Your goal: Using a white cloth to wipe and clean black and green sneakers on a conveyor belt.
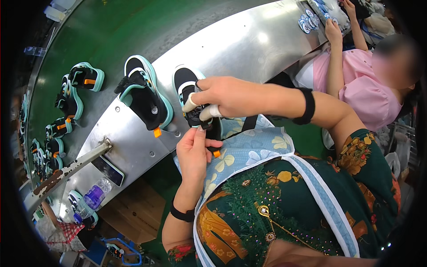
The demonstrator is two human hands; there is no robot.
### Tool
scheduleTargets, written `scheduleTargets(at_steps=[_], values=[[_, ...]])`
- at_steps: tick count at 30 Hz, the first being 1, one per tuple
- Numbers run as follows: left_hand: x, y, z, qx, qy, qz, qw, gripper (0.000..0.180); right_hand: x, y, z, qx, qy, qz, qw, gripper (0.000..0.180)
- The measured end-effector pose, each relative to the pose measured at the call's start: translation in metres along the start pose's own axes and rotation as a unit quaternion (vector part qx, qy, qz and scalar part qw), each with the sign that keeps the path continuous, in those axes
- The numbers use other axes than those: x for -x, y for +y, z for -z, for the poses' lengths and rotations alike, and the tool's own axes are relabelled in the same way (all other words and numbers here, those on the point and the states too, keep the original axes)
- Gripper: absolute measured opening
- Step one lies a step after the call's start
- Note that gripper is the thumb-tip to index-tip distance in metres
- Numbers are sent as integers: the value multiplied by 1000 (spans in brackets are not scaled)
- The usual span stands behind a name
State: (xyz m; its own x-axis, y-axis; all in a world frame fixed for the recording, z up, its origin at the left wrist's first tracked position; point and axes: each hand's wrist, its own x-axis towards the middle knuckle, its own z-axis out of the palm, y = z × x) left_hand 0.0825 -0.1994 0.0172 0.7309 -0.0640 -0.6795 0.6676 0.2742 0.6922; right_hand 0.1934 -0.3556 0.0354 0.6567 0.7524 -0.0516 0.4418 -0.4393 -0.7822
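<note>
A black sneaker (184, 78) with a white and mint sole rests at the metal table's edge, its toe pointing away from me. My left hand (194, 150) pinches the black tongue or collar edge near the shoe's opening, between thumb and fingers. Over the laces, my right hand (227, 99) has its fingers bent and closed on the upper; pale finger covers sit on two of its fingertips. What exactly lies between those fingertips is hidden. Just left of it, a matching sneaker (162, 104) stands with an orange heel tab.
Several more sneakers (71, 100) line the green surface (111, 31) at left. On the steel table (231, 49) are a phone (108, 171) and a plastic bottle (94, 196), beside a chipped metal bar (66, 173). A co-worker in pink (364, 82) handles round patches at far right.
</note>
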Motion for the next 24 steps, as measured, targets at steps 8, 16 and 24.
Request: scheduleTargets(at_steps=[8, 16, 24], values=[[-4, 10, -1, 88, -8, 30, 996, 45, -11, 30, 17, -72, 13, -52, 996, 27], [-22, -2, 5, 87, -35, 52, 994, 45, -9, 23, 0, -35, -39, 7, 999, 29], [-34, -6, 7, 95, -27, 60, 993, 42, -20, 27, 19, -69, -130, 32, 989, 32]])
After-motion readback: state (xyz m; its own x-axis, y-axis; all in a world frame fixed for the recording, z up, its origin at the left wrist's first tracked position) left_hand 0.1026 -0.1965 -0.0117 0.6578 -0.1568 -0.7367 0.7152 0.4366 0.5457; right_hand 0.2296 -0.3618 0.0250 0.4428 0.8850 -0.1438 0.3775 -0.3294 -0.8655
